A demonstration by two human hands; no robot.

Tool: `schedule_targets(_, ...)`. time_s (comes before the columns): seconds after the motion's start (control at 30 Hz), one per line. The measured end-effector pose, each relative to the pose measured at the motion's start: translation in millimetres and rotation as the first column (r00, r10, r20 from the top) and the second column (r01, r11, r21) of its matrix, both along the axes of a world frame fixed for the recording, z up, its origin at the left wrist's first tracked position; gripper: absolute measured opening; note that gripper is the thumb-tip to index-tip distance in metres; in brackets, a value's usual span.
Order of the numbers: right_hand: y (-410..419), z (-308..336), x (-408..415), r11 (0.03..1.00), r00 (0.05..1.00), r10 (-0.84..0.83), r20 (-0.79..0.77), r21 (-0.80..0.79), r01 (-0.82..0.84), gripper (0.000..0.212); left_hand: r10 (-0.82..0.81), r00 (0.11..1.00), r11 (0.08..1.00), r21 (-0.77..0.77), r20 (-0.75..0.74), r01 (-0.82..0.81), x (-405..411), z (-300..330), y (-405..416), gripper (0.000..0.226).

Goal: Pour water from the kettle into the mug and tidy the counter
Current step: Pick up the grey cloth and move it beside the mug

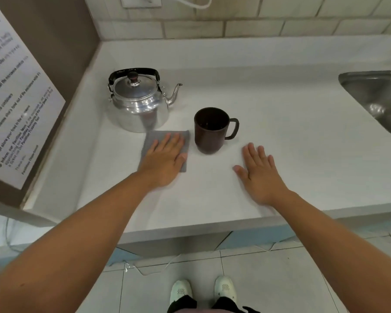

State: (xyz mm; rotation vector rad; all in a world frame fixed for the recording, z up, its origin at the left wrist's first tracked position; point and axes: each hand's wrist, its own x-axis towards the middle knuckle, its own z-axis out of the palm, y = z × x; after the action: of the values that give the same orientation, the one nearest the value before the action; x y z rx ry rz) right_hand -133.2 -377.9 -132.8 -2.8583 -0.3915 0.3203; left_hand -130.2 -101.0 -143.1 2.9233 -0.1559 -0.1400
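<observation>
A shiny metal kettle (139, 105) with a black handle stands on the white counter (280, 132), spout pointing right. A dark brown mug (210, 131) sits upright just right of it, handle to the right. In front of the kettle lies a flat grey cloth (155, 141). My left hand (165, 160) rests flat on the cloth, fingers spread, holding nothing. My right hand (260, 172) lies flat on the bare counter, right of the mug and in front of it, fingers apart. I cannot see what is inside the mug.
A steel sink (377, 98) is set into the counter at the right. A brown side panel with a printed notice (14, 105) bounds the left. A tiled wall with a socket (140, 1) and white cable is behind. The counter's front edge is near my forearms.
</observation>
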Motion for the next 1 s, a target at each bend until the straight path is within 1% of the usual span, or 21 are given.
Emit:
schedule_targets(0.07,0,-1,0,1.000,1.000,0.000,-0.006,-0.007,0.000,0.069,0.092,0.996,0.996,0.016,-0.018,-0.091,-3,3,6,0.055)
schedule_targets(0.1,0,-1,0,1.000,1.000,-0.001,-0.003,-0.006,0.001,0.069,0.097,0.995,0.995,0.027,-0.020,-0.097,-5,3,4,0.055)
schedule_targets(0.2,-1,-2,-1,1.000,1.000,0.000,0.021,0.002,0.000,0.069,0.011,1.000,1.000,0.009,-0.011,-0.011,-15,-1,-4,0.055)
schedule_targets(0.23,-1,-3,-1,1.000,1.000,0.001,0.026,0.000,-0.001,0.069,0.033,0.999,0.999,0.000,-0.009,-0.033,-19,0,-1,0.055)
schedule_targets(0.33,0,-3,-1,1.000,1.000,-0.001,0.024,-0.015,0.002,0.069,0.190,0.981,0.982,0.009,-0.029,-0.190,-36,5,3,0.055)
schedule_targets(0.37,0,-3,-1,1.000,1.000,0.000,0.024,-0.015,0.001,0.069,0.189,0.981,0.982,0.007,-0.039,-0.189,-45,6,-3,0.056)
schedule_targets(0.43,-1,-1,0,1.000,1.000,0.008,0.021,0.002,-0.008,0.069,0.114,0.993,0.993,-0.007,-0.032,-0.114,-68,5,-29,0.056)
schedule_targets(0.5,-6,4,2,0.997,1.000,0.018,0.002,0.069,-0.018,0.067,-0.008,1.000,1.000,-0.027,0.009,0.008,-91,5,-59,0.054)
schedule_targets(0.57,-15,12,4,0.976,0.999,0.012,-0.040,0.216,-0.003,0.060,-0.154,0.987,0.986,-0.051,0.033,0.156,-103,6,-91,0.054)
schedule_targets(0.67,-34,23,4,0.889,0.996,-0.077,-0.041,0.449,0.088,0.048,-0.298,0.955,0.947,-0.121,0.008,0.296,-87,7,-144,0.055)
schedule_targets(0.73,-45,31,4,0.820,0.981,-0.193,0.011,0.551,0.155,0.041,-0.391,0.920,0.901,-0.216,-0.030,0.376,-59,15,-179,0.053)
schedule_targets(0.77,-50,34,4,0.784,0.968,-0.251,0.029,0.593,0.186,0.038,-0.440,0.897,0.859,-0.313,-0.042,0.406,-46,22,-193,0.048)
schedule_targets(0.8,-53,36,4,0.743,0.953,-0.301,0.035,0.635,0.212,0.037,-0.468,0.883,0.797,-0.451,-0.042,0.401,-35,30,-202,0.040)
schedule_targets(0.83,-54,38,4,0.698,0.940,-0.340,0.026,0.677,0.234,0.037,-0.453,0.891,0.731,-0.582,-0.024,0.356,-28,37,-205,0.031)
schedule_targets(0.87,-54,39,3,0.658,0.932,-0.362,0.009,0.711,0.248,0.036,-0.392,0.920,0.682,-0.670,0.002,0.292,-25,42,-201,0.026)
schedule_targets(0.9,-53,39,2,0.634,0.935,-0.355,-0.010,0.732,0.249,0.036,-0.300,0.953,0.663,-0.710,0.037,0.236,-26,44,-191,0.026)
schedule_targets(0.93,-51,38,0,0.638,0.950,-0.309,-0.031,0.734,0.232,0.037,-0.203,0.976,0.672,-0.714,0.079,0.197,-31,43,-176,0.027)
schedule_targets(0.97,-49,35,-4,0.665,0.974,-0.219,-0.057,0.722,0.192,0.039,-0.098,0.987,0.698,-0.698,0.125,0.157,-37,40,-160,0.025)
schedule_targets(1.0,-47,29,-9,0.719,0.993,-0.096,-0.072,0.684,0.119,0.043,0.016,0.985,0.737,-0.668,0.169,0.103,-42,36,-142,0.024)
